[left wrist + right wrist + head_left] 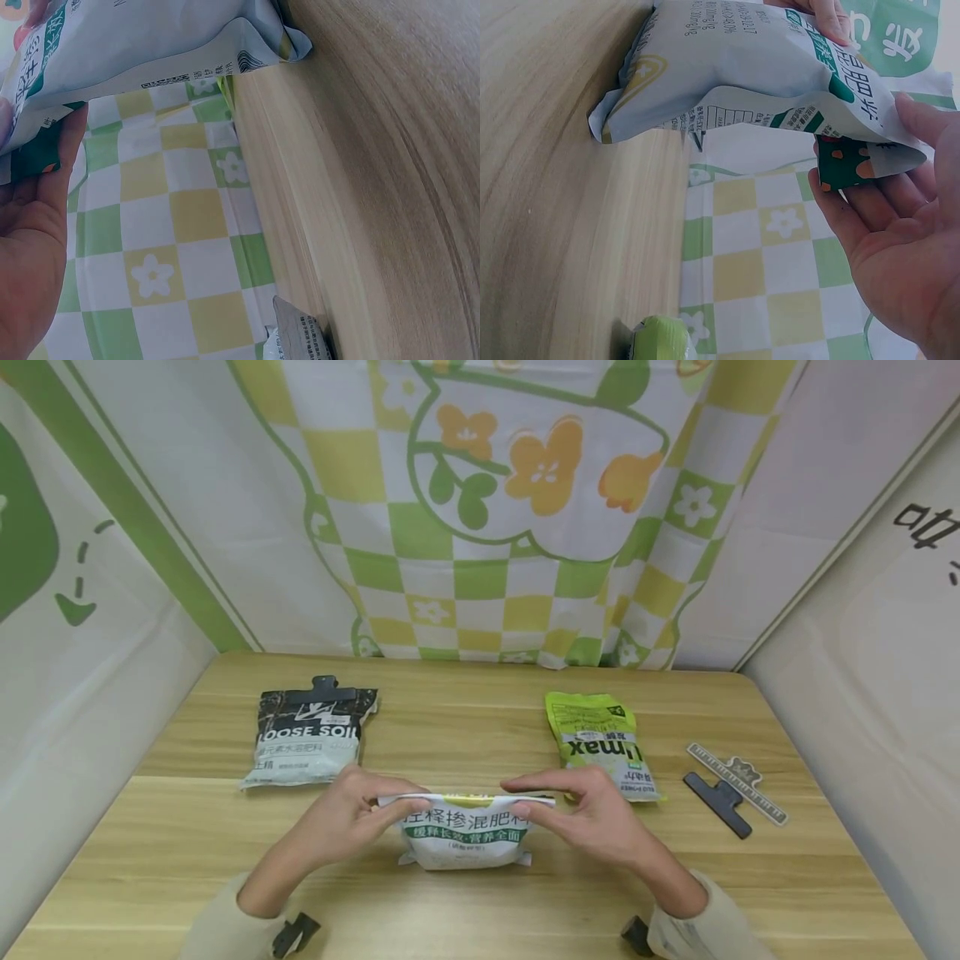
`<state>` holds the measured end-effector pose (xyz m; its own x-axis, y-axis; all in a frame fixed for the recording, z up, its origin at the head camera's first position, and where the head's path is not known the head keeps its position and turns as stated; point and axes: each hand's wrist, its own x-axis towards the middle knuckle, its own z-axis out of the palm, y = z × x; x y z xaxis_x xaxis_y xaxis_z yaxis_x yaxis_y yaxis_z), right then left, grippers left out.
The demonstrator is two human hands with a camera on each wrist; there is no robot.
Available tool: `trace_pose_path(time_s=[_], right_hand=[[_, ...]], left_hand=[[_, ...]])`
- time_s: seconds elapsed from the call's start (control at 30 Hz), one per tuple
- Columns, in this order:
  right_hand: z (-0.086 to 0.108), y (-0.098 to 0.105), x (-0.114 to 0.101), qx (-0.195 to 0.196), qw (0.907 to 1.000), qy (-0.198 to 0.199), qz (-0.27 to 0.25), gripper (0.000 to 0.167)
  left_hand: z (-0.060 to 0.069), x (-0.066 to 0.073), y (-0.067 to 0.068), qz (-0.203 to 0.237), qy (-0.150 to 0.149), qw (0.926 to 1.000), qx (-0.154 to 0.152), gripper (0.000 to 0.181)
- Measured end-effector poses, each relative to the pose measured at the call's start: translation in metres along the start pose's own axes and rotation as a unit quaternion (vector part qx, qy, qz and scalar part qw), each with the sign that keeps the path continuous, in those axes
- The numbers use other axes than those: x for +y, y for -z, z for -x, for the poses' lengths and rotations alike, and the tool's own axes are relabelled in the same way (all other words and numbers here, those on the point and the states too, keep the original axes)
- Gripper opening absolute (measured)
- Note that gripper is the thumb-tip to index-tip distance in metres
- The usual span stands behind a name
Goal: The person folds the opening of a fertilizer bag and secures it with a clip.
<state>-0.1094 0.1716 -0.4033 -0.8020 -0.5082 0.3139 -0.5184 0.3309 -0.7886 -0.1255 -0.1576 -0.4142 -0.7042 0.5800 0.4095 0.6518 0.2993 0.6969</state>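
Observation:
A white bag with green bands and dark printing (465, 843) stands upright on the wooden table near the person, its top edge folded over. The left hand (360, 814) pinches the left end of the fold, thumb on the near face and fingers behind. At the right end the right hand (588, 818) does the same. The left wrist view shows the left hand (34, 247) with fingers under a dark green flap of the bag (180, 45). In the right wrist view the right hand (900, 225) supports the folded flap of the bag (735, 60), thumb on top.
A black-and-white bag (307, 743) closed with a black clip (323, 691) lies at the back left. Behind the right hand is a lime green bag (600, 743). A clear clip (738, 782) and a black clip (717, 805) lie on the table (810, 877) at the right.

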Motion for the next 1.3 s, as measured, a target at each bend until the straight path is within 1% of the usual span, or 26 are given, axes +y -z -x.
trace_pose_path(time_s=[0.17,0.43,0.57,0.7,0.83,1.0,1.07,1.3], right_hand=[[0.001,0.004,0.0,0.008,1.0,-0.002,0.005,0.025],[0.001,0.017,0.001,0.029,0.9988,0.023,0.031,0.026],[0.003,0.024,0.001,0.043,0.9985,0.027,0.022,0.026],[0.006,0.031,0.003,0.053,0.9984,0.017,0.012,0.027],[0.01,0.038,0.006,0.063,0.9979,-0.003,0.011,0.028],[0.017,0.047,0.009,0.078,0.9969,-0.01,0.003,0.027],[0.02,0.052,0.01,0.085,0.9963,-0.014,0.008,0.027],[0.031,0.065,0.017,0.104,0.9932,-0.047,0.024,0.029]], left_hand=[[0.0,0.001,0.0,-0.004,0.004,1.0,-0.003,0.014],[0.0,0.0,0.001,0.002,0.001,1.0,-0.001,0.014],[0.0,0.0,0.001,-0.001,0.006,1.0,-0.003,0.014],[0.0,0.001,0.001,-0.003,0.02,0.9998,-0.006,0.014],[0.0,0.002,0.001,-0.005,0.028,0.9996,-0.007,0.014],[0.0,0.002,0.0,-0.01,0.029,0.9995,-0.005,0.013],[0.001,0.001,0.0,-0.01,0.028,0.9996,-0.005,0.013],[0.001,0.002,0.0,-0.008,0.03,0.9995,-0.007,0.013]])
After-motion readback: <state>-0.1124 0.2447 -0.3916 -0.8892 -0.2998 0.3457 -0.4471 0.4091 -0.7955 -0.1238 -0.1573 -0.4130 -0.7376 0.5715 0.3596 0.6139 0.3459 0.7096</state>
